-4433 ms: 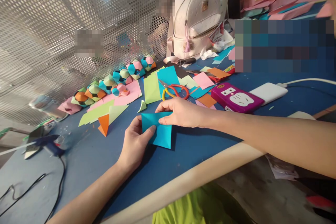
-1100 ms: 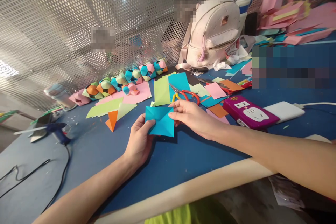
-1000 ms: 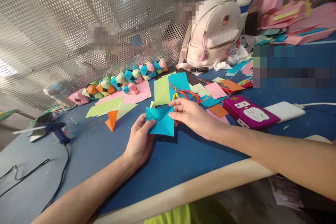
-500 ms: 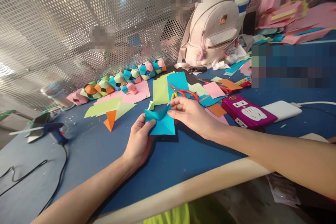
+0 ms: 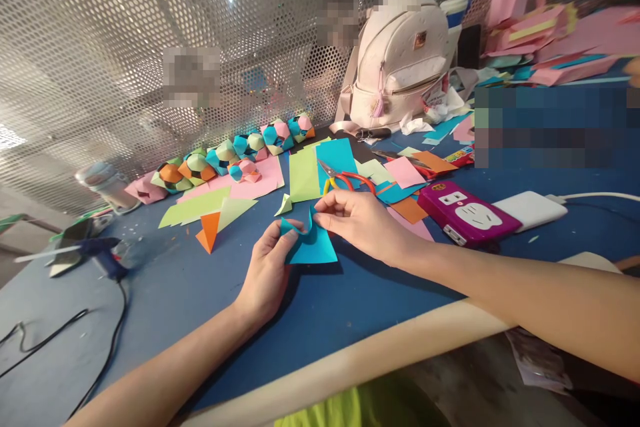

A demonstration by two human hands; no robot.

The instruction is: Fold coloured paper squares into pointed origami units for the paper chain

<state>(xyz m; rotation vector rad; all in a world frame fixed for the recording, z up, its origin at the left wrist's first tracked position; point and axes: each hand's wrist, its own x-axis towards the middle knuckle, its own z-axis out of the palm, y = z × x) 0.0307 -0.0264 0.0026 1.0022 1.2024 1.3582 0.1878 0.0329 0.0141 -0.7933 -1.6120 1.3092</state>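
Note:
A square of blue paper is held between both hands above the table's near part, its far side bent up in a curve. My left hand is closed on its left edge, thumb on top. At the upper right corner, my right hand pinches the paper between thumb and fingers. Just beyond lie a small pale green folded piece and pliers with red and yellow handles. An orange folded piece stands to the left of my left hand.
Several multicoloured folded paper balls line the back by a perforated metal screen. Paper sheets spread before them. A glue gun with its cord lies left. To the right are a purple power strip and a white backpack.
My right hand has moved slightly left and inward with its corner, so the blue paper's far side is now bent more sharply. My left hand keeps its hold.

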